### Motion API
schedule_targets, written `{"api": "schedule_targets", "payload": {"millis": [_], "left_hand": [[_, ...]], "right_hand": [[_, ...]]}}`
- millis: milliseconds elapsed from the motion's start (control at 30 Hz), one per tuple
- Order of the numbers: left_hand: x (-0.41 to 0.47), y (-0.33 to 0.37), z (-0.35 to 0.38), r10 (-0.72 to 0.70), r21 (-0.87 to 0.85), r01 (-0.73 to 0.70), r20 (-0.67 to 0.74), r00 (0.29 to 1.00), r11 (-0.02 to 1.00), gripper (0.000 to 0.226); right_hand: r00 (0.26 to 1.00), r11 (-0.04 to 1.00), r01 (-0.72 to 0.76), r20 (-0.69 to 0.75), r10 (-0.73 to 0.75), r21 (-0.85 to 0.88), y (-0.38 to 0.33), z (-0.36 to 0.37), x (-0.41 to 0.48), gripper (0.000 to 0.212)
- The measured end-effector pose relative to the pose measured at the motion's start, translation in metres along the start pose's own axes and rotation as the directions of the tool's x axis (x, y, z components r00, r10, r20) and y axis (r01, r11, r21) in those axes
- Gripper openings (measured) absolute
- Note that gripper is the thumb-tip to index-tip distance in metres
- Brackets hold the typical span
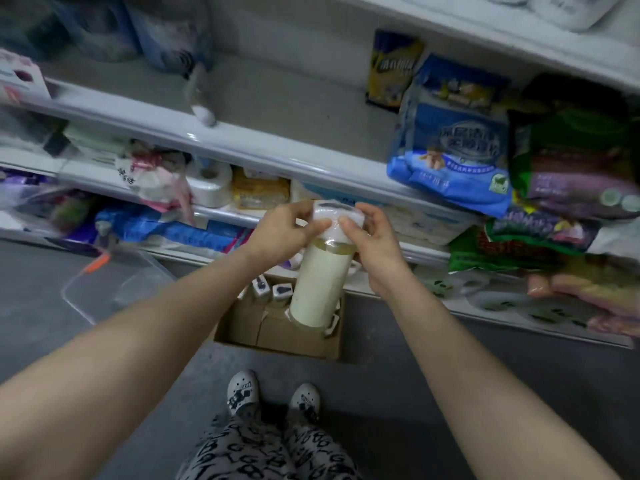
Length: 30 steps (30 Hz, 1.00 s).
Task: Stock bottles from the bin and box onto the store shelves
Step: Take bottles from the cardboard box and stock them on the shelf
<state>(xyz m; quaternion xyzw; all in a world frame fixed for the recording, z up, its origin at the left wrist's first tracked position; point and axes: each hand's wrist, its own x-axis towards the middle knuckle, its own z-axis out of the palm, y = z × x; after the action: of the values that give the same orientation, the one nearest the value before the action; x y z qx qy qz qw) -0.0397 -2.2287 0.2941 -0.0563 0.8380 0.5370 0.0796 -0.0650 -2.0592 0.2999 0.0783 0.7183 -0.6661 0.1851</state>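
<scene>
I hold a tall bottle (320,282) with a cream label and yellowish liquid upright above an open cardboard box (277,336) on the floor. My left hand (284,232) grips its white cap from the left. My right hand (372,244) grips the cap and neck from the right. Several more bottles (272,289) with white caps stand in the box below. The middle store shelf (263,102) straight ahead has a bare stretch with one bottle (199,95) lying on it, blurred.
A clear plastic bin (117,282) sits on the floor left of the box. Blue and green bagged goods (450,140) crowd the shelves at right; tissue rolls and packs (207,183) fill the lower shelf. My feet (273,398) stand just behind the box.
</scene>
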Motion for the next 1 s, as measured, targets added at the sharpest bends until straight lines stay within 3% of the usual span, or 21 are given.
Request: {"api": "schedule_targets", "payload": {"millis": [100,267,533,833,1000], "left_hand": [[-0.005,0.021,-0.011,0.023,-0.007,-0.024,-0.041,0.999,1.000,0.041],[-0.009,0.042,-0.027,0.048,-0.058,-0.055,-0.110,0.993,0.997,0.064],[-0.028,0.103,-0.062,0.140,-0.060,-0.157,-0.228,0.964,0.986,0.055],[-0.036,0.157,-0.124,0.271,-0.001,-0.289,-0.348,0.898,0.957,0.078],[-0.024,0.182,-0.173,0.350,0.029,-0.369,-0.395,0.850,0.929,0.073]], "right_hand": [[1.000,1.000,0.019,-0.001,-0.019,0.005,-0.027,-0.001,-0.008,0.042],[0.995,0.995,0.100,0.025,-0.100,-0.017,-0.067,0.001,-0.018,0.036],[0.961,0.965,0.263,0.091,-0.261,-0.011,-0.134,0.007,-0.037,0.032],[0.900,0.916,0.401,0.182,-0.395,0.010,-0.217,0.030,-0.054,0.037],[0.874,0.891,0.453,0.176,-0.453,0.042,-0.263,0.056,-0.049,0.034]]}}
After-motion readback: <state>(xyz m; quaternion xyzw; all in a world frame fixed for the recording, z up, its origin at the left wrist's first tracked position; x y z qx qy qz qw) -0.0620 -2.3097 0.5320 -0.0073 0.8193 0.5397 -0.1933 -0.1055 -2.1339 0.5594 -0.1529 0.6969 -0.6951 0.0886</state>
